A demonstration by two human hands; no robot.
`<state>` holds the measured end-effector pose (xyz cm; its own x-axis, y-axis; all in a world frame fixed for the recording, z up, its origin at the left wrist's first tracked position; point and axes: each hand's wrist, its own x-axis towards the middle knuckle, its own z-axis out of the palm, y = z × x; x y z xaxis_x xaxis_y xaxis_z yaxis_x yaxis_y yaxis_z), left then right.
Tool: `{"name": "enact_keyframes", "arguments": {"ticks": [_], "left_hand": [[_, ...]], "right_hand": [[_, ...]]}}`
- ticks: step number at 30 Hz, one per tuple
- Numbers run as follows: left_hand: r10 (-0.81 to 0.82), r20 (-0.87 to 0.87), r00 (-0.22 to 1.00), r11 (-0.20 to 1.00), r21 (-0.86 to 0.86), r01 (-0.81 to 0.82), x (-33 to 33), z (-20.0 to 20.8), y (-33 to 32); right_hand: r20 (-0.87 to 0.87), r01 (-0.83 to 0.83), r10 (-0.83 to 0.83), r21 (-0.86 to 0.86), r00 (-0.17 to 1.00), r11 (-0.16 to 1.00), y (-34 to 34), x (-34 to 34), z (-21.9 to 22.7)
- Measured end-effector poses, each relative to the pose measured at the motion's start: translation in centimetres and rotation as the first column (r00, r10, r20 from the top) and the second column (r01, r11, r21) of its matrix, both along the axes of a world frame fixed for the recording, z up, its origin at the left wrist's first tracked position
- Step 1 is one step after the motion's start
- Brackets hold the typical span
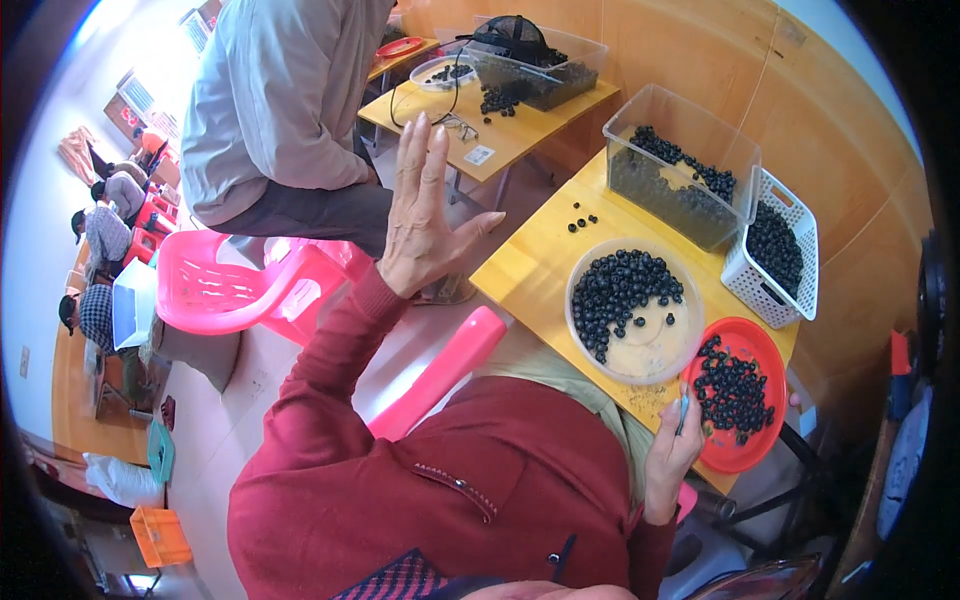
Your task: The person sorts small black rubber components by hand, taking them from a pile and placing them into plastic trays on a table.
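Note:
My left hand [425,215] is raised on the left, its fingers stretched up and the thumb apart, holding nothing. Low on the right, my right hand [675,450] is closed around a thin blue-grey tool [683,412] whose kind I cannot make out. That hand is beside a red plate [770,350] of small round black pieces [735,395]. Next to the plate, a round, shallow, pale basin [650,362] carries many more black pieces [620,295], heaped mostly toward its far and left parts.
On the yellow table [520,255] stand a clear bin [720,235] and a white basket [770,305], both with black pieces. A person in a grey jacket [285,90] sits by another table [505,150]. Pink chairs [215,285] are at the left.

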<state>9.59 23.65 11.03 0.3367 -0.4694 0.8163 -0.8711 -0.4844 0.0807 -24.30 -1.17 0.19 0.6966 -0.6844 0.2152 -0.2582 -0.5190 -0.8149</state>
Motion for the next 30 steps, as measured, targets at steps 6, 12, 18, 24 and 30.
{"name": "enact_keyframes", "arguments": {"ticks": [6, 12, 18, 24, 30], "left_hand": [[0.022, 0.08, 0.997, 0.998, -0.052, -0.017, -0.8, 1.3, 0.5], [-0.056, 0.18, 0.982, 0.979, -0.183, 0.089, -3.2, 1.6, 0.5], [-0.236, 0.116, 0.965, 0.96, -0.128, 0.25, -4.6, -1.0, -0.4], [-0.338, -0.164, 0.927, 0.941, -0.048, 0.335, -5.9, -5.0, -2.5], [-0.358, -0.326, 0.875, 0.922, 0.022, 0.386, -6.8, -8.2, -3.6]], "right_hand": [[0.027, 0.0, 0.0, -0.009, 1.0, 1.0, -0.3, 0.4, -0.8], [0.137, 0.06, -0.036, -0.174, 0.99, 0.983, -0.1, 0.4, -1.3], [-0.025, 0.015, -0.015, -0.001, 1.0, 1.0, 0.3, 0.1, -0.2], [0.021, -0.039, 0.041, -0.09, 0.999, 0.995, 0.8, 0.4, 0.3], [-0.024, -0.095, 0.092, -0.168, 0.995, 0.981, 0.6, 0.7, -0.2]]}}
